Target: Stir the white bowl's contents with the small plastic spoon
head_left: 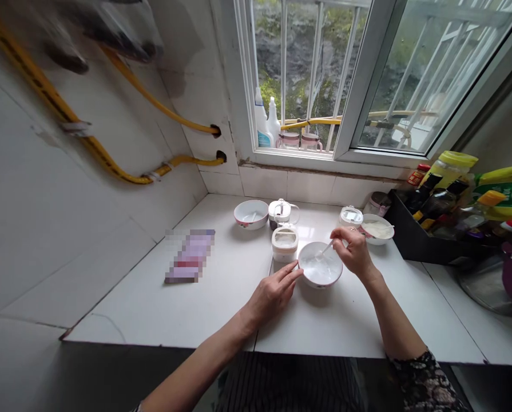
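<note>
A white bowl [321, 281] with a reddish rim stands upright on the counter, with a whitish, wet-looking content inside. My left hand [275, 290] rests at the bowl's left side, its fingers against the rim and its thumb not clearly visible. Between the closed fingers of my right hand [353, 252] is the handle of a white spoon [326, 248], whose tip dips into the bowl. Just behind my left hand sits a white lidded seasoning jar [285, 245]. Another jar [279, 213] with its clear lid raised is behind that one.
A flowered bowl [250, 216] holds a pale spoon at the back. To the right are a lidded jar [350, 216], a bowl of white grains [378, 230] and a black box of bottles [419, 243]. A blurred purple packet [191, 256] lies left on the white counter [153, 317].
</note>
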